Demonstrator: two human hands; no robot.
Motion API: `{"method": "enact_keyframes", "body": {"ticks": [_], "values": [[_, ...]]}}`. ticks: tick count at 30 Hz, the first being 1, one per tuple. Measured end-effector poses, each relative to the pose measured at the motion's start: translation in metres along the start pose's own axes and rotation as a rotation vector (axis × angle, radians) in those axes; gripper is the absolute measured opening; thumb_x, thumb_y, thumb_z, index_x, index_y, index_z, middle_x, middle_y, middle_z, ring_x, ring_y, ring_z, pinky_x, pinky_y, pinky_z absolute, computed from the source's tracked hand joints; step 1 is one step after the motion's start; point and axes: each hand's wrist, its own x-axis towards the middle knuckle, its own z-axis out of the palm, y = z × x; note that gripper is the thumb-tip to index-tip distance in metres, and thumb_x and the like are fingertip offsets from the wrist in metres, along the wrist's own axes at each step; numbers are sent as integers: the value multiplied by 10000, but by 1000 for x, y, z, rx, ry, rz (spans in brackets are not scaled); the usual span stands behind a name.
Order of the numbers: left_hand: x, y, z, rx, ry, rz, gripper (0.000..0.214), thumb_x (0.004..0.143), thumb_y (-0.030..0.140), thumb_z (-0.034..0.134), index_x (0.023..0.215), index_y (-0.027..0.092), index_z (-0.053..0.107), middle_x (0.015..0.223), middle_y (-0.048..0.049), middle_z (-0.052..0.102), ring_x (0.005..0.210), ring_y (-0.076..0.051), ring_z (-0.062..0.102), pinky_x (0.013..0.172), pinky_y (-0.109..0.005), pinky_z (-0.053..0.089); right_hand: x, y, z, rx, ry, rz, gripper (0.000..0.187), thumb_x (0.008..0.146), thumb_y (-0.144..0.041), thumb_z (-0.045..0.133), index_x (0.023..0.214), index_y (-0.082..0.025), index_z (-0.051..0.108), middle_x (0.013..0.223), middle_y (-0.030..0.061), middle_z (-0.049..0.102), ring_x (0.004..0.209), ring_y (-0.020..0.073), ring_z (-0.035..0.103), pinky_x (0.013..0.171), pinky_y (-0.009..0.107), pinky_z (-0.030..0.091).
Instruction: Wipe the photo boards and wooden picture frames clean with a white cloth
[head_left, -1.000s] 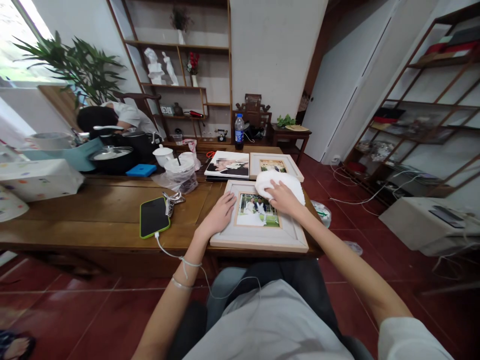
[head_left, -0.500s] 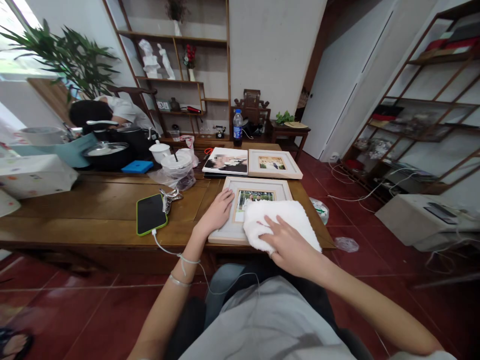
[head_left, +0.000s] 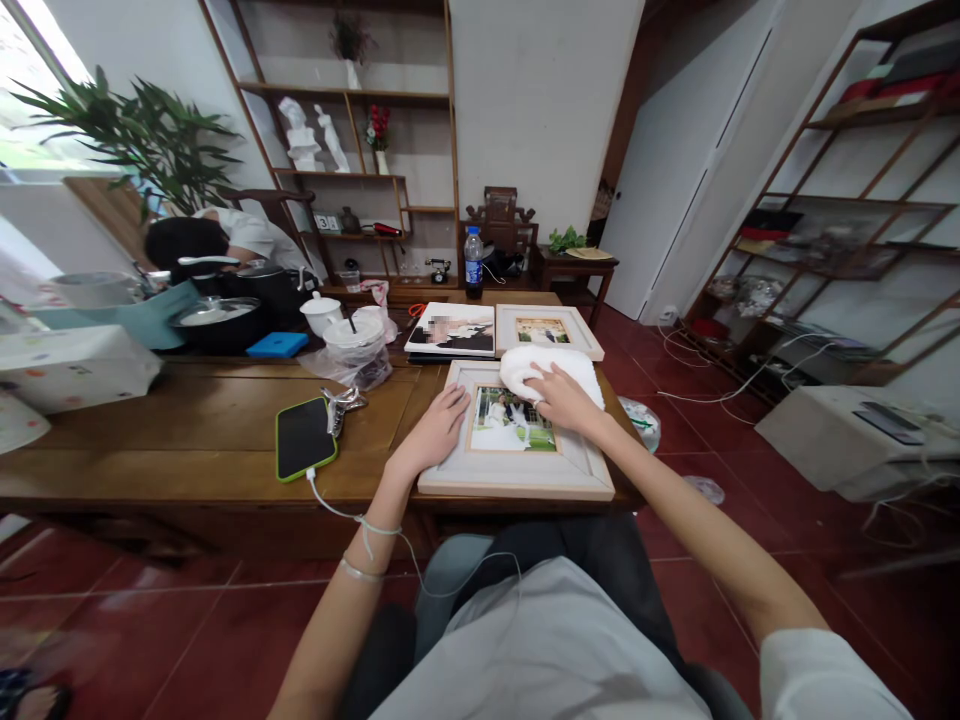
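A framed photo (head_left: 517,480) lies flat at the table's front edge, its pale mat surrounding a picture of two people on grass. Across its left border rests my left hand (head_left: 436,432), fingers stretched out flat. My right hand (head_left: 564,398) presses a folded white towel (head_left: 529,368) onto the frame's upper right part, thumb and fingers dug into the cloth. The towel covers the top right corner of the frame. Directly behind lie a second framed photo (head_left: 589,340) and a white photo panel (head_left: 450,345).
Left of the frame are a phone (head_left: 306,440) on a white cable and a bagged cup (head_left: 354,345). A bottle (head_left: 473,265) stands at the back. Pots (head_left: 217,318) crowd the left, with a person (head_left: 251,235) bent over behind them.
My right hand has pushed the towel away from me, from the frame's lower right to its upper right, uncovering more of the photo. The left hand stays on the left border.
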Motion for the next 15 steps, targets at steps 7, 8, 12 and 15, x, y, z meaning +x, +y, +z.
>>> {"method": "enact_keyframes", "body": {"ticks": [7,8,12,15], "values": [[-1,-1,3,-9,22,3,428,922,224,304,1285,92,489,1401,-142,419,1352,-246,289,1118,-458,267,-12,-21,0,0,-44,-51,401,764,-80,447,1139,-101,586,1237,183,561,1265,298,391,1023,482,244],[-1,-1,4,-12,29,2,424,922,226,308,1285,103,490,1400,-135,422,1351,-244,291,1116,-459,269,-18,-28,-1,3,-45,-52,397,761,-83,452,1134,-105,587,1250,186,550,1255,303,400,1020,489,247],[-1,-2,5,-23,38,-8,429,922,240,309,1282,97,493,1393,-137,430,1350,-242,294,1119,-443,268,-44,-60,-10,21,-49,-85,387,757,-98,477,1127,-126,587,1301,184,507,1266,321,379,1020,515,251],[-1,-2,4,-36,33,-12,437,924,250,303,1282,85,492,1397,-140,424,1353,-238,289,1125,-436,253,-59,-77,-18,48,-89,-128,390,743,-87,494,1117,-141,593,1314,176,498,1286,323,353,1027,518,255]]}}
